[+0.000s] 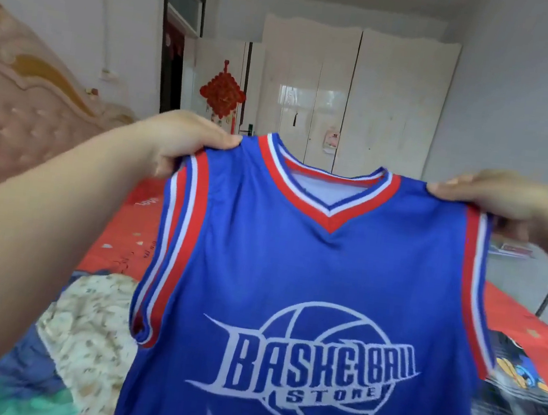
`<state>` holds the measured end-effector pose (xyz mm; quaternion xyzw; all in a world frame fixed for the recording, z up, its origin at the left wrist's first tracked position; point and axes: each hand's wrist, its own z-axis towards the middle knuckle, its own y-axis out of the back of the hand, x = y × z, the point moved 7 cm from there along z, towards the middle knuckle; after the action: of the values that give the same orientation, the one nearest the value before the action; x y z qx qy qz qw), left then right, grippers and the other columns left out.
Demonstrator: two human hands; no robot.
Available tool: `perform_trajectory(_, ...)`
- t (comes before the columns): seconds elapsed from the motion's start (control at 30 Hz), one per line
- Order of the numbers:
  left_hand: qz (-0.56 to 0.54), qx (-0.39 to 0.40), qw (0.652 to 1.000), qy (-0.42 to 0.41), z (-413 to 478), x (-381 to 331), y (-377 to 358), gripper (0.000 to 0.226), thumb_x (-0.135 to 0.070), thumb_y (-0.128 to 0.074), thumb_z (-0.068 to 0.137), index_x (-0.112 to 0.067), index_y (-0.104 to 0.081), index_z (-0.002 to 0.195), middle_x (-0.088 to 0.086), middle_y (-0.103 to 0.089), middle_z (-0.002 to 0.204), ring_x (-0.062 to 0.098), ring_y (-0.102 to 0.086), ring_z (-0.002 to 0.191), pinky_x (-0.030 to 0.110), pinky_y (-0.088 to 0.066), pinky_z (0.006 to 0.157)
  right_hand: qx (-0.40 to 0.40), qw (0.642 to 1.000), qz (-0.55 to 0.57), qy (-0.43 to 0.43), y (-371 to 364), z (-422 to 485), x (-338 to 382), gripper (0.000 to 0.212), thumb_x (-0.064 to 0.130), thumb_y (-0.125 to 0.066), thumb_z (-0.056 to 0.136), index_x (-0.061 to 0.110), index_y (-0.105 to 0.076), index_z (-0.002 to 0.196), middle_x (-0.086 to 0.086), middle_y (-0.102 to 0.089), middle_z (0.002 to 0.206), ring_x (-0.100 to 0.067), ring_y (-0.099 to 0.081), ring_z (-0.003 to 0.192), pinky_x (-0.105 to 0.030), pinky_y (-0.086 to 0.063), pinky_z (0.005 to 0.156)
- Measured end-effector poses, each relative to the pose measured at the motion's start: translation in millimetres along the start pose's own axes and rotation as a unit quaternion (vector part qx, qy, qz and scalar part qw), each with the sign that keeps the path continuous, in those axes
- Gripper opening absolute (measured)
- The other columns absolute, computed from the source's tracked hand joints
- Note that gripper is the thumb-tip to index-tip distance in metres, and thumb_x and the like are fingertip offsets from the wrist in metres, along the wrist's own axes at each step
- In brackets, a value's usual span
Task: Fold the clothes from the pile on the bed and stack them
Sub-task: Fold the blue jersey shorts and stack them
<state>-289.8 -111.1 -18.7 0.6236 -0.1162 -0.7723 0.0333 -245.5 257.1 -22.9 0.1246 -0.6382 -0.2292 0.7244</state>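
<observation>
A blue basketball jersey (319,275) with red and white trim and a white "BASKETBALL STORE" print hangs upright in front of me, its front facing me. My left hand (184,141) pinches its left shoulder strap and my right hand (488,194) pinches its right shoulder strap, holding it spread above the bed. The pile of clothes lies below: a cream patterned garment (88,329) and blue and green fabric (20,376) at the left, a dark printed garment (519,392) at the right, partly hidden by the jersey.
The bed has a red sheet (132,224) and a pink padded headboard (18,114) at the left. White wardrobes (365,101) and a door with a red knot ornament (222,94) stand across the room.
</observation>
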Motion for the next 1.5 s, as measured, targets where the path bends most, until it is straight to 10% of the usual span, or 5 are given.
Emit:
perform_trajectory(0.4,0.24,-0.143,0.96,-0.003,159,215,-40,0.018,-0.021,-0.065,0.085,-0.014,-0.061,0.069,0.001,-0.055,0.068,0.014,-0.05,0.069,0.019,-0.038,0.058,-0.15,0.981,-0.123,-0.015,-104,166,-186,0.035,0.022,-0.069,0.081,0.02,-0.047,0.054,0.0,-0.05,0.06,-0.019,-0.046,0.064,-0.024,-0.033,0.054)
perform_trajectory(0.9,0.206,-0.009,0.978,-0.031,7,366,-87,0.007,-0.004,-0.067,0.079,-0.007,-0.073,0.082,-0.014,-0.063,0.067,-0.01,-0.056,0.063,0.004,-0.037,0.059,-0.048,0.977,-0.202,0.044,-170,27,-309,0.011,0.007,-0.068,0.079,0.015,-0.061,0.076,0.003,-0.057,0.07,-0.016,-0.051,0.068,-0.009,-0.034,0.063)
perform_trajectory(1.1,0.41,0.138,0.882,-0.185,-98,390,-118,0.009,-0.015,-0.068,0.063,-0.01,-0.075,0.066,-0.002,-0.07,0.064,0.011,-0.065,0.059,0.019,-0.044,0.06,-0.006,0.955,-0.291,0.052,-191,-89,-345,0.024,-0.009,-0.08,0.058,0.006,-0.07,0.073,-0.005,-0.065,0.069,-0.03,-0.063,0.067,-0.02,-0.035,0.065)
perform_trajectory(1.37,0.46,0.319,0.828,-0.04,-134,438,-125,0.028,-0.048,-0.064,0.077,-0.025,-0.072,0.09,-0.008,-0.068,0.091,0.007,-0.059,0.088,0.022,-0.043,0.077,0.153,0.93,-0.332,0.027,-215,-152,-380,0.018,0.018,-0.085,0.06,0.016,-0.068,0.066,0.007,-0.066,0.066,-0.02,-0.062,0.068,-0.029,-0.046,0.066)
perform_trajectory(1.5,0.391,0.201,0.898,0.012,-88,420,-110,0.025,-0.046,-0.066,0.077,-0.024,-0.073,0.086,-0.008,-0.069,0.092,0.006,-0.058,0.084,0.014,-0.038,0.071,0.095,0.94,-0.329,0.008,-202,-116,-375,0.008,0.025,-0.074,0.076,0.018,-0.07,0.074,0.007,-0.067,0.071,-0.02,-0.062,0.073,-0.023,-0.037,0.064)
